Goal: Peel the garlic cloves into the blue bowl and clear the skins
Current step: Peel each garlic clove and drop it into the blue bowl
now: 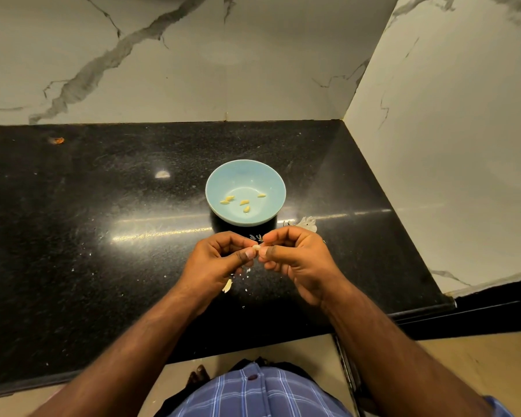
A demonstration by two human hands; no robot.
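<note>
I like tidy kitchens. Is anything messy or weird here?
Yes. Papery white garlic skins and tiny flakes lie scattered on the black speckled stone counter, and an orange smudge sits at its far left.

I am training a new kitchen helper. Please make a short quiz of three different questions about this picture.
1. True or false: the blue bowl is empty.
2. What is pinched between the left hand and the right hand? A) a knife B) a garlic clove C) a spoon
3. Where do loose garlic skins lie?

Key: 1. False, it holds five peeled cloves. 2. B. 3. On the black counter, right of the bowl and under the hands.
</note>
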